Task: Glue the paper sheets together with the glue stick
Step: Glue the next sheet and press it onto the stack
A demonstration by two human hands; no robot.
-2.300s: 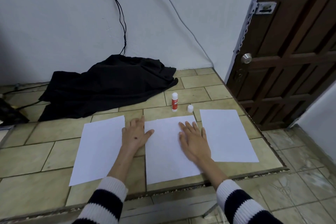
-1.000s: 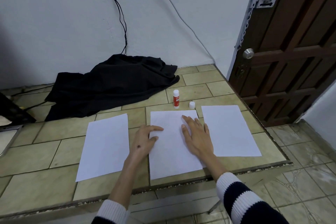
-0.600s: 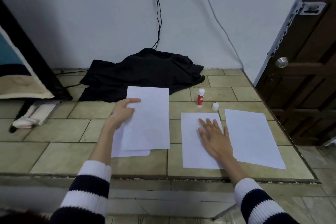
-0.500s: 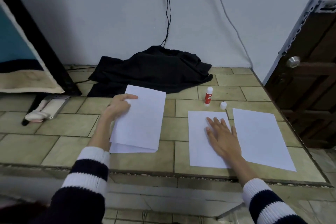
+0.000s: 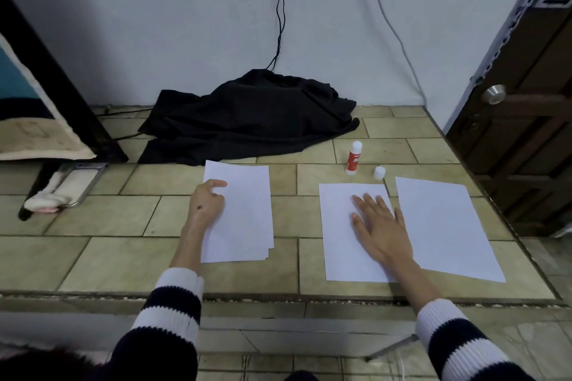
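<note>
A: Where are the hands?
B: The left hand [image 5: 206, 202] pinches the edge of 2 stacked sheets [image 5: 244, 219], I think. The right hand [image 5: 378, 223] lies flat, fingers straight, on the middle sheet [image 5: 340, 244].
A: And the glue stick [image 5: 353, 158]?
B: Standing behind that sheet, its cap [image 5: 379, 172] beside it.

Left hand [image 5: 206, 202] is covering the stack's [image 5: 244, 219] left edge; sheet count is staying unclear. Glue stick [image 5: 353, 158] label is reading too small. Door [image 5: 526, 120] is running off frame right.

Matt paper sheets [image 5: 353, 226] lie on glossy tile counter [image 5: 123, 250]; black cloth [image 5: 247, 120] behind.
</note>
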